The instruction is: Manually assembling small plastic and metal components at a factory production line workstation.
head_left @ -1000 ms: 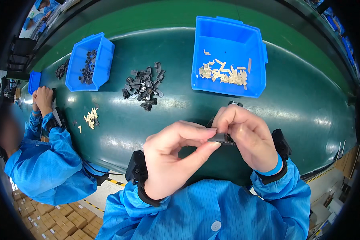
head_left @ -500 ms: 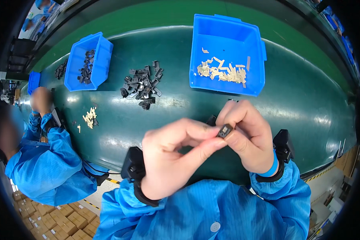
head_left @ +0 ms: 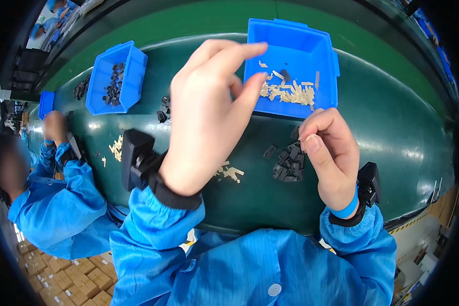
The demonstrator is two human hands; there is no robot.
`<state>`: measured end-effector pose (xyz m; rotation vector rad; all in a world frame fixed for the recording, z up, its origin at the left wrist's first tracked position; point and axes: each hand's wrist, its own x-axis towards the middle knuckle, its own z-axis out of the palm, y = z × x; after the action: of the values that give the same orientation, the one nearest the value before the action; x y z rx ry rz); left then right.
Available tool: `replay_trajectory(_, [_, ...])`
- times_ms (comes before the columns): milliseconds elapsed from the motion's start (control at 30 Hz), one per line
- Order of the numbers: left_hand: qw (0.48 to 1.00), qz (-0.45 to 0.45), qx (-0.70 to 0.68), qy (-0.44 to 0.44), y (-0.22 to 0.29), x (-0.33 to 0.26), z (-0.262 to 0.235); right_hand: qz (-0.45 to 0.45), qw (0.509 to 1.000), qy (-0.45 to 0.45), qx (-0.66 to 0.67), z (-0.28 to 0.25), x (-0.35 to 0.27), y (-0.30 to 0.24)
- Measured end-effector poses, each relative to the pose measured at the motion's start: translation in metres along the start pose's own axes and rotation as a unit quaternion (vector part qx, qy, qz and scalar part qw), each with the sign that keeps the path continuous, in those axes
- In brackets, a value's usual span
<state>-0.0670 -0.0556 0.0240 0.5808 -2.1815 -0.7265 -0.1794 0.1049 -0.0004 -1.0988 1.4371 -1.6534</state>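
Observation:
My left hand (head_left: 201, 115) is raised over the table with thumb and index finger stretched apart, nothing between them. Its fingertips reach the left side of a large blue bin (head_left: 301, 38). Inside that bin lie many cream strips (head_left: 290, 94), and a blurred dark piece (head_left: 284, 75) is above them. My right hand (head_left: 334, 160) has its thumb and fingers closed together beside a pile of small black plastic parts (head_left: 289, 166); whatever is pinched there is hidden. Some cream strips (head_left: 233, 173) lie on the green table between my forearms.
A second blue bin (head_left: 135, 84) with black parts stands at the far left. More black parts (head_left: 164, 108) show partly behind my left hand. A co-worker in a blue smock (head_left: 66, 214) sits at the left beside another cream heap (head_left: 116, 149). Cardboard boxes (head_left: 76, 280) are stacked below.
My hands have parted from the small black part they held together. The left moved up to the bin and opened; the right shifted slightly rightward. A dark piece now shows in the bin.

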Motion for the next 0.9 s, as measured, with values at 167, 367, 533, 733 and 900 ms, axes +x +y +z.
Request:
replay_trajectory(167, [0.968, -0.071, 0.054, -0.234, 0.014, -0.039, -0.035, -0.013, 1.0, 0.005, -0.013, -0.001, -0.003, 0.003])
replay_trajectory(367, [0.934, -0.124, 0.153, -0.299, 0.015, -0.079, -0.042, -0.023, 0.999, -0.006, -0.03, 0.001, -0.001, 0.003])
replay_trajectory(533, [0.939, -0.15, 0.114, -0.287, 0.007, -0.084, -0.041, -0.003, 1.0, -0.007, -0.023, 0.0, 0.0, 0.002])
replay_trajectory(733, [0.942, -0.148, 0.092, -0.285, 0.004, -0.089, -0.045, -0.034, 0.996, 0.008, -0.077, -0.001, 0.0, -0.002])
replay_trajectory(900, [0.976, -0.108, 0.053, -0.18, 0.023, -0.073, -0.051, -0.115, 0.951, 0.155, -0.242, -0.02, 0.025, -0.052])
